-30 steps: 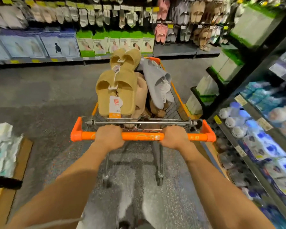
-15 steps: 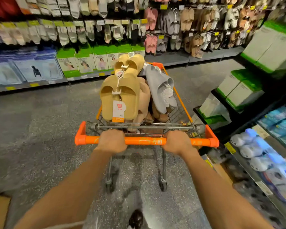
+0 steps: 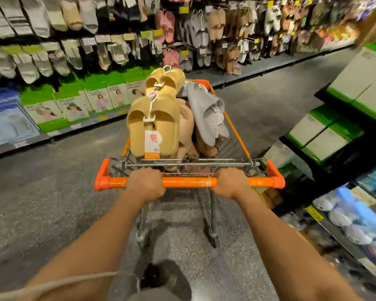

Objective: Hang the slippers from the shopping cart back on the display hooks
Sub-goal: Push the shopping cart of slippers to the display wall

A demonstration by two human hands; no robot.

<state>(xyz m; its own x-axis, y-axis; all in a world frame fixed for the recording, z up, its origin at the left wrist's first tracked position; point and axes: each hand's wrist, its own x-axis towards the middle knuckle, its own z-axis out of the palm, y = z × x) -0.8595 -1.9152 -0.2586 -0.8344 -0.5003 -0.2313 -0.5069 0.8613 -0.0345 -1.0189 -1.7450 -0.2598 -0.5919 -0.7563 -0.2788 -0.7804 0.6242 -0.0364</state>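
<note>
L hand (image 3: 147, 183) + R hand (image 3: 230, 182) apart, both clamped on orange cart handle (image 3: 189, 182). In cart (image 3: 237, 135): 2 yellow slipper pairs (image 3: 153, 124), 1 grey pair (image 3: 206, 111), tan ones beneath, count unclear. Display hooks (image 3: 201, 18) ahead.

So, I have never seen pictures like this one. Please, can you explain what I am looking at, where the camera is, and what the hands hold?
There is no machine here. A person wears a camera on the head, which looks forward and down, so you see their own two arms from above.

Both hands grip the orange handle of a shopping cart: the left hand on the left side, the right hand on the right side.

Inside the cart stand slippers: a yellow pair with a white and orange price tag, a second yellow pair behind it, a grey pair, and beige ones between them.

Ahead is the store wall, where more slippers hang on display hooks. Socks hang to the left of them. No slipper is hung back yet.
</note>
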